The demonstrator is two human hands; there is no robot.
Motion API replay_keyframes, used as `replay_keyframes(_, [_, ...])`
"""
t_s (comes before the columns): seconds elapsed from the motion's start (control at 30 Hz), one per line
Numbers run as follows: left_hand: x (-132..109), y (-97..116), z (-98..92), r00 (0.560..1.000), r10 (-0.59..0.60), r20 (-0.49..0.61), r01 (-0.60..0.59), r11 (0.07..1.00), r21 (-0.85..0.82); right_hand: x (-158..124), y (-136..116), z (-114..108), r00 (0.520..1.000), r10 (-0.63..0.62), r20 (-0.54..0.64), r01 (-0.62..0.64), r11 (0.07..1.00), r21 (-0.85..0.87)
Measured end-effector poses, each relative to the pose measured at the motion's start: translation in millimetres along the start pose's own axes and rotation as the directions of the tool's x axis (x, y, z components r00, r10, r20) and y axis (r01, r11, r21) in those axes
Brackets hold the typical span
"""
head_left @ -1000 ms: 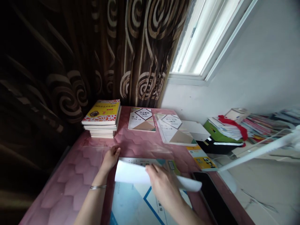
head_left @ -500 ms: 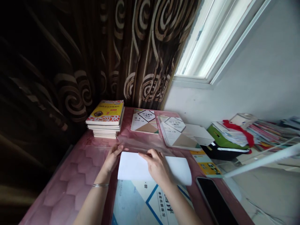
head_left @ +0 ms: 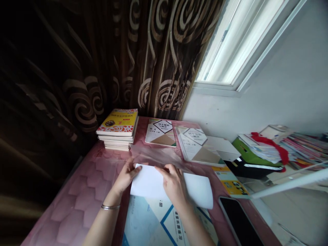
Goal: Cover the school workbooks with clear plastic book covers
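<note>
A large blue-and-white book (head_left: 164,223) lies on the pink table (head_left: 84,191) in front of me. Its white cover flap (head_left: 197,191) is folded over the book's far edge. My left hand (head_left: 126,176) rests with its fingers spread on the flap's left corner. Flat on the middle of the flap lies my right hand (head_left: 173,184), its fingers pointing toward the far edge. A clear plastic sheet (head_left: 156,155) lies just beyond the flap, under both hands' fingertips. On my left wrist sits a thin silver bracelet (head_left: 110,206).
A stack of books with a yellow cover (head_left: 118,128) stands at the back left by the dark curtain. Two workbooks (head_left: 160,131) (head_left: 196,145) lie behind. A black phone (head_left: 239,222) lies at the right. Green and red clutter (head_left: 258,150) sits further right.
The white flap was lifted and curled in my right hand; it now lies folded flat over the book's far edge. My right hand moved forward onto it, and my left hand slid onto its corner.
</note>
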State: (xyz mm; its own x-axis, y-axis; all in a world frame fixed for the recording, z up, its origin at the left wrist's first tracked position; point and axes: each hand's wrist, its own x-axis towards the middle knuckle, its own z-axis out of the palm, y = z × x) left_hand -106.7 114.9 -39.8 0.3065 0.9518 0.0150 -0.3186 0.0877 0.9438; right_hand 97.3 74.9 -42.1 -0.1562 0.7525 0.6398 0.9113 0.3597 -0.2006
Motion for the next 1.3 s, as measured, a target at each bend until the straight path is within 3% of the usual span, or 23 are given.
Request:
replay_keyframes(0.23, [-0.1, -3.7, -6.0, 0.999, -0.027, 0.036, 0.029, 0.999, -0.042, -0.7, -0.3, 0.8, 0.999, 0.005, -0.032, -0.004, 1.0, 0.008])
replay_keyframes(0.63, [-3.4, -5.0, -7.4, 0.999, -0.051, 0.017, 0.05, 0.996, 0.078, -3.0, -2.9, 1.9, 0.998, 0.013, -0.06, -0.012, 1.0, 0.012])
replay_keyframes(0.9, [-7.3, -5.8, -6.3, 0.989, -0.138, 0.048, 0.133, 0.987, 0.086, -5.9, -3.9, 1.9, 0.998, 0.036, -0.06, -0.036, 0.999, -0.001])
replay_keyframes(1.3, [-6.7, -3.0, -4.4, 0.995, -0.064, 0.075, 0.066, 0.997, -0.032, -7.9, -7.6, 6.9, 0.992, 0.116, -0.057, -0.116, 0.993, -0.003])
